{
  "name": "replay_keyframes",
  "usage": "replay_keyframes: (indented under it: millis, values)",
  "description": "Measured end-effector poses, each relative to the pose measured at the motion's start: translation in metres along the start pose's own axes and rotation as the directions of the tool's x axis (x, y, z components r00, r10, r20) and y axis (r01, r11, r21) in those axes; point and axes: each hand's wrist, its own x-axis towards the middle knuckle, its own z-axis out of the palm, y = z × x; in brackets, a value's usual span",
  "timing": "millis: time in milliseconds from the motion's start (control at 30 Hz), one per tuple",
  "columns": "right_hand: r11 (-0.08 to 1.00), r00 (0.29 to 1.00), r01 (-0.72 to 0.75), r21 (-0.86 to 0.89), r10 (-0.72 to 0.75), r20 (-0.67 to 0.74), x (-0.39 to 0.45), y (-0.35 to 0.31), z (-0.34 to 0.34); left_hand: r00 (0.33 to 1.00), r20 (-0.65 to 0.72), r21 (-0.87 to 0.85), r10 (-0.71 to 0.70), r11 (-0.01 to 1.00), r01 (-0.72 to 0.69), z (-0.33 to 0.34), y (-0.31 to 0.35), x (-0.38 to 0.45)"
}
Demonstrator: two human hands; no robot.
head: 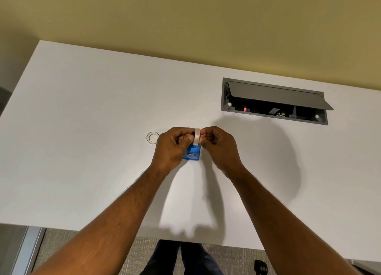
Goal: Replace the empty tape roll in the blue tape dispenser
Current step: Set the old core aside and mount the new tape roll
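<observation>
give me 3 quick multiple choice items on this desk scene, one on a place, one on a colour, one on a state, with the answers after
1. Where does the empty clear ring lie?
A. on the desk, beside the left hand
B. inside the desk's cable box
C. on the floor

2. What colour is the tape dispenser?
A. red
B. blue
C. black

3. What state is the white tape roll in?
A. lying flat on the desk
B. held between both hands above the dispenser
C. hidden in the cable box

Answers:
1 A: the ring rests flat on the white desk, just outward of the left hand.
2 B: its body shows blue below the fingers.
3 B: the left hand and right hand pinch the roll on edge from either side, above the dispenser.
</observation>
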Motion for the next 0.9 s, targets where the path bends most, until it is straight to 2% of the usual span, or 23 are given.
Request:
replay_keyframes:
  millis: [233, 333, 567, 900]
  values:
    - [0.996, 0.999, 0.030, -0.089, -0.026, 0.045, 0.007, 0.002, 0.005, 0.996, 0.041, 0.118, 0.077, 0.990, -0.081, -0.005, -0.004, 0.003]
    - [0.991, 0.997, 0.048, -0.125, -0.039, 0.073, 0.007, 0.004, 0.007, 0.998, 0.013, 0.124, 0.059, 0.990, -0.061, -0.004, -0.007, 0.002]
    - [1.000, 0.995, 0.012, 0.005, -0.012, 0.102, 0.006, 0.005, -0.001, 0.999, 0.018, 0.022, 0.034, 0.999, -0.034, -0.002, -0.010, -0.001]
    - [0.989, 0.996, -0.024, 0.148, 0.011, 0.089, 0.004, 0.006, 0.003, 1.000, 0.014, 0.009, -0.020, 1.000, 0.020, -0.002, -0.009, 0.002]
